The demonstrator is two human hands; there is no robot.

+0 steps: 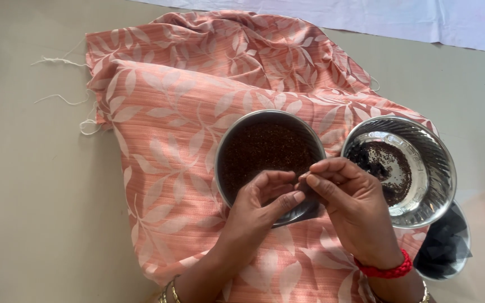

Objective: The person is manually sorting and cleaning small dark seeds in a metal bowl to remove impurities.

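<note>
Both hands meet over the near rim of a steel sieve [269, 154] full of dark brown seeds. The left hand [259, 205] and right hand [355, 205] pinch something small and dark between their fingertips (too small to identify). Just right of the sieve sits a steel bowl [430, 151] with fewer dark seeds. Both rest on peach leaf-patterned cloth [164, 129].
</note>
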